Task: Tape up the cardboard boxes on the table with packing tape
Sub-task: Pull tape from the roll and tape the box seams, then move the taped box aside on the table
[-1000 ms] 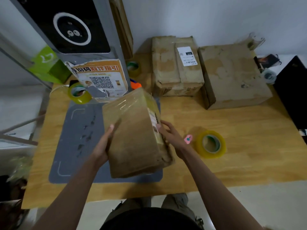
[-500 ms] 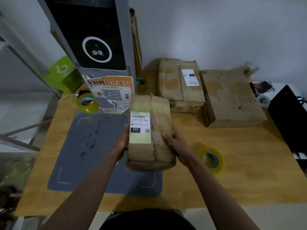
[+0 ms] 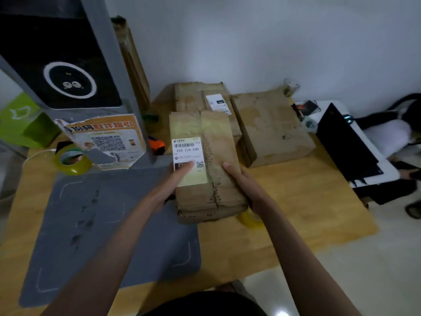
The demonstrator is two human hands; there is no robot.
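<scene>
Both hands, left hand (image 3: 173,185) and right hand (image 3: 245,185), grip the labelled carton (image 3: 207,165) reading "220 220 040", now farther from the grey mat (image 3: 91,224).

Both hands hold a worn brown cardboard box (image 3: 206,169) with a white shipping label (image 3: 188,160) above the wooden table (image 3: 307,201): left hand (image 3: 169,187) thumb on the label, right hand (image 3: 245,187) gripping its right side, near the grey rectangular mat's (image 3: 109,224) right edge.

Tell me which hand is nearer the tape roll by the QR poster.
Left. The left hand grips the box's left side, across the mat from that tape roll; the right hand is on the box's far side.
</scene>
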